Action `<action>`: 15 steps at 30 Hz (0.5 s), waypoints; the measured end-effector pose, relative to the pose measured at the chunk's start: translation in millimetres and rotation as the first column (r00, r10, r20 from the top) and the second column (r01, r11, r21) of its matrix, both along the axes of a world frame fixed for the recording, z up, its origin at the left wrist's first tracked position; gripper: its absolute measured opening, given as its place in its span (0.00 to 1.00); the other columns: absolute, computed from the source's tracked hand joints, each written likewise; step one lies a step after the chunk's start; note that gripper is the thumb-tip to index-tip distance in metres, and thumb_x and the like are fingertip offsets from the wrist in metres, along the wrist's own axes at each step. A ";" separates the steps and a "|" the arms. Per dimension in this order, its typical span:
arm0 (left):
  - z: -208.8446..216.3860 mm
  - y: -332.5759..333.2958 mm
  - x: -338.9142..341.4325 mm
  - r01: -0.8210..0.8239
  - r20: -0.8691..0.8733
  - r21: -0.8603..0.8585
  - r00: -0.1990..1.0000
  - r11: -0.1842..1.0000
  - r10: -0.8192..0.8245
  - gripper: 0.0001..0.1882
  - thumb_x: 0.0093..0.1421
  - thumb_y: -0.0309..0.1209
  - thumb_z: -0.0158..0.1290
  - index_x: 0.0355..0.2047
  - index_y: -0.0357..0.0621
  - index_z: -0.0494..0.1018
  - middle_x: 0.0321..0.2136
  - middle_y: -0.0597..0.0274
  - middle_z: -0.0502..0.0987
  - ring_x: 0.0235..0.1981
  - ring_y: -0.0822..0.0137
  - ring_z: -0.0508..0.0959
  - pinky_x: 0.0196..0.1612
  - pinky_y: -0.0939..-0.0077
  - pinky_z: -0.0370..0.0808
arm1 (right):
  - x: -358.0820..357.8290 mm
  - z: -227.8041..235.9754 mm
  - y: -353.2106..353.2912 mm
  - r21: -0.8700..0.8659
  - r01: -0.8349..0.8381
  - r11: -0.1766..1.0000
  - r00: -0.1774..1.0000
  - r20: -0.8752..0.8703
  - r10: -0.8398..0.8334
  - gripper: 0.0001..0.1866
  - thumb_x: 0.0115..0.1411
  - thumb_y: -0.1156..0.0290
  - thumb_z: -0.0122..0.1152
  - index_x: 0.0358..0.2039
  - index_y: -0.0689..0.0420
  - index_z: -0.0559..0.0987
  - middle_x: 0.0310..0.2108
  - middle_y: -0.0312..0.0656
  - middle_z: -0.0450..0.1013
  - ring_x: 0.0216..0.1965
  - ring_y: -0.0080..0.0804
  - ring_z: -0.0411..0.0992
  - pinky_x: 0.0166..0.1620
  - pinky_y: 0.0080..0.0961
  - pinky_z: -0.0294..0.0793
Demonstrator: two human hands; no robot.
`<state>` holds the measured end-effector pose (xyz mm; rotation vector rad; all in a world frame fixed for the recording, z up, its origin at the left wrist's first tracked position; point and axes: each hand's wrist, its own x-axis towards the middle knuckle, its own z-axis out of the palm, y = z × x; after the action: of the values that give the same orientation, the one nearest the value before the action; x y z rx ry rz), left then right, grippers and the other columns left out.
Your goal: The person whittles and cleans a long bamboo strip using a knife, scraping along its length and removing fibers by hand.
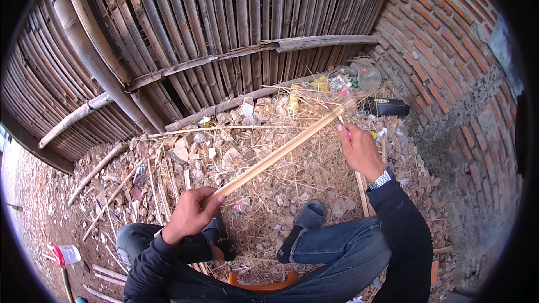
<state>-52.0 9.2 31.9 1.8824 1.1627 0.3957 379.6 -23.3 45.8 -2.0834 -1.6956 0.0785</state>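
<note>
A long, pale split bamboo strip (281, 153) slants across the middle, from low left to high right. My left hand (193, 211) is closed round its near end, thumb on top. Close to the far end, my right hand (360, 150) is closed on what looks like a small knife (341, 118) with a bit of pink at its handle. Its thin blade meets or passes just beside the strip; I cannot tell which. My fingers cover most of the handle.
A bamboo slat wall (224, 22) rises ahead, and a brick wall (443, 50) stands at the right. Stones, straw and litter cover the ground. A black case (384, 106) lies by the bricks. A red-and-white tub (66, 255) is at far left. An orange stool (263, 286) shows beneath me.
</note>
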 end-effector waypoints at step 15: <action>-13.5 -0.2 6.0 0.026 -0.109 0.055 0.994 0.998 -0.020 0.17 0.70 0.39 0.59 0.34 0.34 0.80 0.18 0.60 0.78 0.19 0.70 0.76 0.25 0.68 0.71 | -87.8 -9.6 -5.6 -0.061 -0.339 0.939 0.777 0.544 0.316 0.04 0.63 0.70 0.59 0.36 0.55 0.75 0.25 0.42 0.79 0.29 0.37 0.81 0.30 0.35 0.81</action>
<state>-46.0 9.0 18.4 1.9859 1.2113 0.3196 291.8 -28.9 36.2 -1.8568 -2.3652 -0.4937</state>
